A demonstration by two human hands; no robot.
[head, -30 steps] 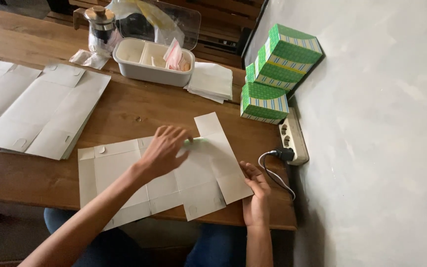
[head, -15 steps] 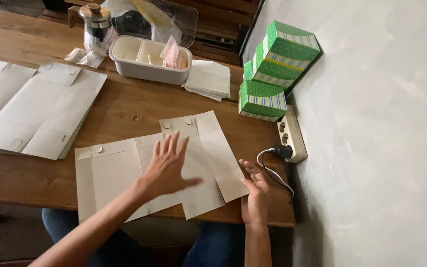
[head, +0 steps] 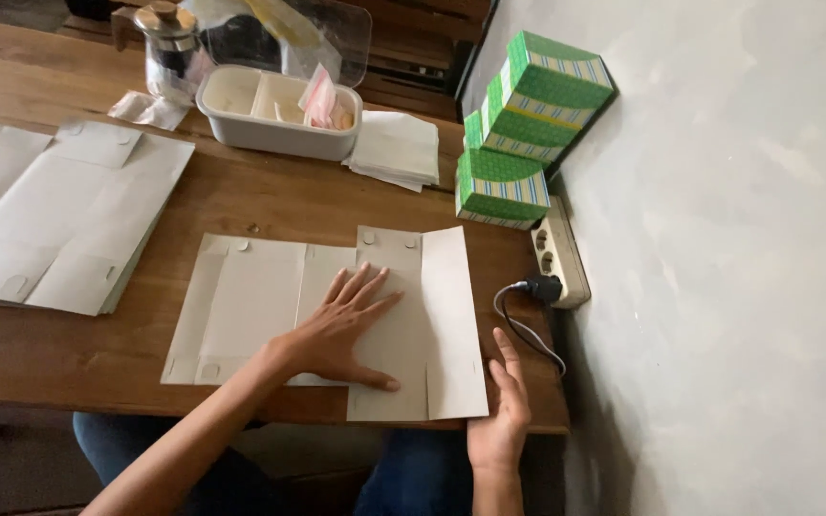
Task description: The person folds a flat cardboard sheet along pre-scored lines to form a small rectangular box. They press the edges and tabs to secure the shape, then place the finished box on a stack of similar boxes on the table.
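Two hands are kept flat and spread: left hand (head: 341,330) pressed on the cardboard sheet (head: 270,306) mid-frame, right hand (head: 501,420) steadying its lower-right edge; firm, even pressure suits the crease.

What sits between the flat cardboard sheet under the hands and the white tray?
Head view: only bare wooden table lies between the flat cardboard sheet and the white tray. The left hand presses the sheet.
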